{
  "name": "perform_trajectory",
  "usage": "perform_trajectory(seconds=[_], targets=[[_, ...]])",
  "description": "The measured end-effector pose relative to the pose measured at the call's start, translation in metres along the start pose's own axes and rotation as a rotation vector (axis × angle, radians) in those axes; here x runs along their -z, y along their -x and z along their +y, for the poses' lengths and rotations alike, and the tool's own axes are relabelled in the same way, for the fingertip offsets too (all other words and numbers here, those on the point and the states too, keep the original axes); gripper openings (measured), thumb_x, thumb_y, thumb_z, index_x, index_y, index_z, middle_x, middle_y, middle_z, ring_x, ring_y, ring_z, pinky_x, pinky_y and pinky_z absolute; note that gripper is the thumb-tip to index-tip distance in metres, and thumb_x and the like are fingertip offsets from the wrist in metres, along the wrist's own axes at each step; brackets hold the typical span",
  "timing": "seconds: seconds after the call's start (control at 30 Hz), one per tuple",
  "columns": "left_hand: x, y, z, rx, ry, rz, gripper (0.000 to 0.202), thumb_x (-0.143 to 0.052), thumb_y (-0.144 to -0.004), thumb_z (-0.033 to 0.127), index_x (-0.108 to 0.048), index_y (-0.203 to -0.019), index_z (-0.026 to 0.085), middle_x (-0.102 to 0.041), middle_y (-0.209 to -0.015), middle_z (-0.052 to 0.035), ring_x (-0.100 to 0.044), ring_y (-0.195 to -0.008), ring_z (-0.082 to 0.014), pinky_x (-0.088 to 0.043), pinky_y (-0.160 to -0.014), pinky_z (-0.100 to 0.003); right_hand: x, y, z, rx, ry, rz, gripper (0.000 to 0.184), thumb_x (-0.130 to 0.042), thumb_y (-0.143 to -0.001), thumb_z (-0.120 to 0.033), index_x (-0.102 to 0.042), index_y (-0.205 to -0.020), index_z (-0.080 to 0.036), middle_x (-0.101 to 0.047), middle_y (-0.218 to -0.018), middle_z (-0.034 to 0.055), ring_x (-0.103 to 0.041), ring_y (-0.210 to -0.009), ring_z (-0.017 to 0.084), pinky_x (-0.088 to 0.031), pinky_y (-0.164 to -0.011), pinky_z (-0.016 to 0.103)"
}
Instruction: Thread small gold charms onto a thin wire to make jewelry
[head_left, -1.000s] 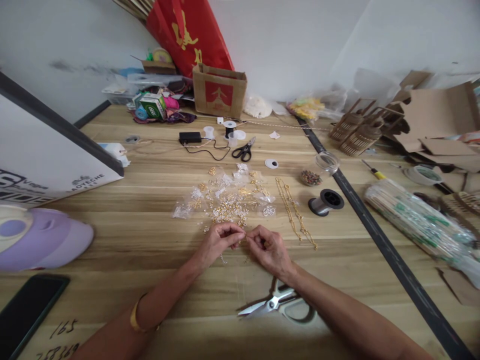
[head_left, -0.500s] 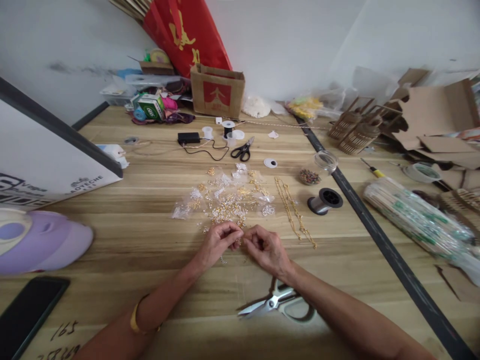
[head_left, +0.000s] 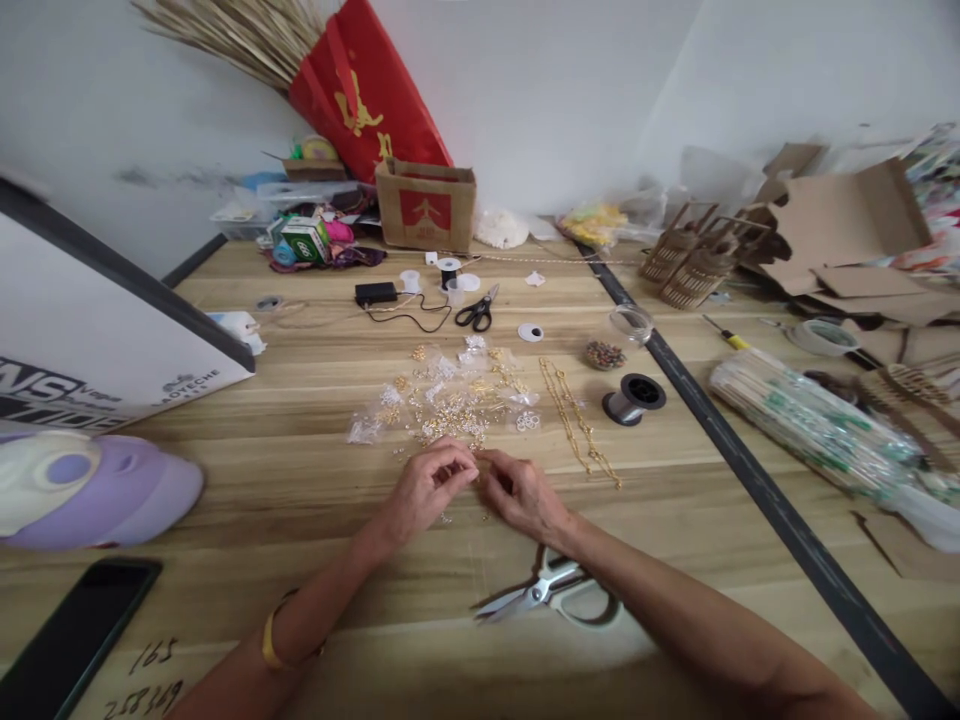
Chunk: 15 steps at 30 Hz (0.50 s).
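My left hand (head_left: 431, 487) is closed in a pinch, thumb against fingertips, at the near edge of a pile of small gold and clear beads (head_left: 450, 415). Facing it, fingertips almost meeting, my right hand (head_left: 521, 495) is pinched as well. Whatever lies between the fingers is too small to make out. A thin clear thread (head_left: 480, 545) seems to run down on the table below the hands, with a few tiny beads (head_left: 446, 519) near it. Light-handled scissors (head_left: 547, 592) lie partly spread beside my right forearm. Right of the pile rests a gold chain (head_left: 571, 415).
A spool of wire (head_left: 634, 400) and a clear jar of beads (head_left: 606, 353) stand to the right. Black scissors (head_left: 478, 310) lie behind the pile. Wrapped sticks (head_left: 817, 425) are far right; a phone (head_left: 82, 630) and a purple-white object (head_left: 112, 490) are at left.
The whole view has shifted slightly, showing more at the top left. Both hands stay pinched close together, with the right index finger a little straighter.
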<state>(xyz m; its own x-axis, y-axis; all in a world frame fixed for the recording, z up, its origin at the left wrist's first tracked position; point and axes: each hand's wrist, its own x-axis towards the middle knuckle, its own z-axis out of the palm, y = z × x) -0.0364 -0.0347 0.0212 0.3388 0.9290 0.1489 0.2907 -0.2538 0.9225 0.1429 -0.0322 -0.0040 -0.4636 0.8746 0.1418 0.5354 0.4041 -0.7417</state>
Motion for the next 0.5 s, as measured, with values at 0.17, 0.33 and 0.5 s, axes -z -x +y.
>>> perform_trajectory(seconds=[0.17, 0.33, 0.5], targets=[[0.007, 0.001, 0.002, 0.015, -0.081, -0.009, 0.016, -0.055, -0.082, 0.026, -0.061, -0.072, 0.015, -0.059, -0.083, -0.006, -0.055, -0.076, -0.0155, -0.044, -0.066, -0.025, 0.0, 0.002, -0.007, 0.082, 0.333, -0.021, 0.012, -0.048, -0.087, -0.019, -0.06, -0.091, -0.018, -0.06, -0.084, 0.0031, -0.055, -0.063, 0.012, -0.03, -0.055, 0.022], [0.013, 0.004, 0.0, 0.046, -0.128, 0.005, 0.016, -0.057, -0.08, 0.025, -0.06, -0.068, 0.015, -0.059, -0.071, -0.0024, -0.054, -0.069, -0.0136, -0.042, -0.062, -0.022, 0.0, 0.003, -0.008, 0.039, 0.474, -0.058, 0.013, -0.045, -0.091, -0.023, -0.056, -0.087, -0.019, -0.059, -0.085, 0.0021, -0.055, -0.062, 0.012, -0.026, -0.054, 0.024], [0.011, 0.013, 0.002, 0.102, -0.128, -0.015, 0.017, -0.056, -0.078, 0.025, -0.059, -0.066, 0.014, -0.059, -0.066, -0.001, -0.052, -0.063, -0.012, -0.041, -0.058, -0.021, 0.005, 0.002, -0.006, -0.019, 0.557, -0.079, 0.014, -0.042, -0.093, -0.025, -0.054, -0.089, -0.019, -0.06, -0.086, 0.0019, -0.056, -0.063, 0.012, -0.024, -0.054, 0.025]])
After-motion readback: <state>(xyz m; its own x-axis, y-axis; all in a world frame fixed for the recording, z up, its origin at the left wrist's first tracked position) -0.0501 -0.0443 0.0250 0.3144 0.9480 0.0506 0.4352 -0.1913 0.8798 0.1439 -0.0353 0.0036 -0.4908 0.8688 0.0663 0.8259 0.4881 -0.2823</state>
